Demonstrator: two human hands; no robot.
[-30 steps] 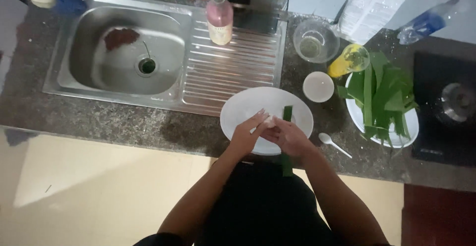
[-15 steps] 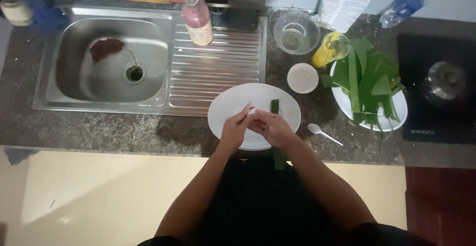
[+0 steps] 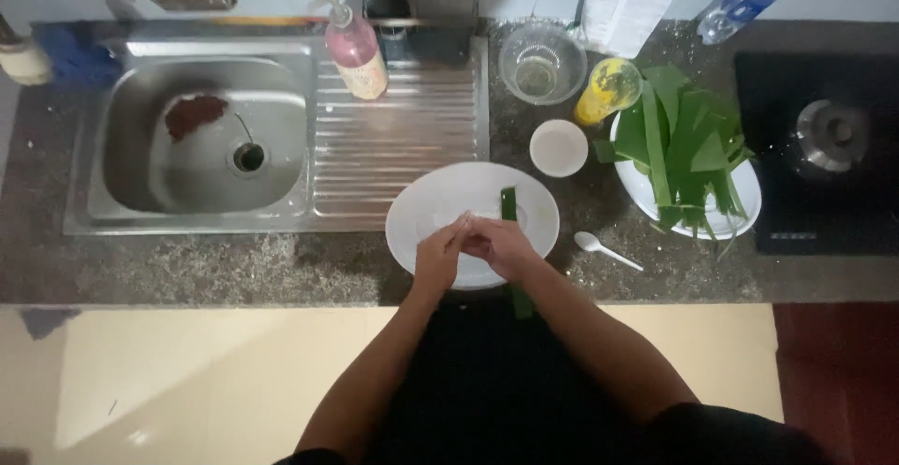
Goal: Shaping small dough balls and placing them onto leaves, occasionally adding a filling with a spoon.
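Note:
Both my hands meet over a white plate at the counter's front edge. My left hand pinches something small and pale between its fingertips, right against my right hand. My right hand is closed on a long green leaf strip; one end lies on the plate and the other end hangs down past the counter edge below my wrist. What exactly sits between the fingertips is too small to tell.
A plate of green leaves lies right of the white plate, with a white spoon, a small white bowl, a yellow cup and a glass bowl nearby. Steel sink and pink soap bottle are left; a stove is far right.
The view has shifted slightly; my hands stay together over the white plate with the leaf strip, fingers working in small motions.

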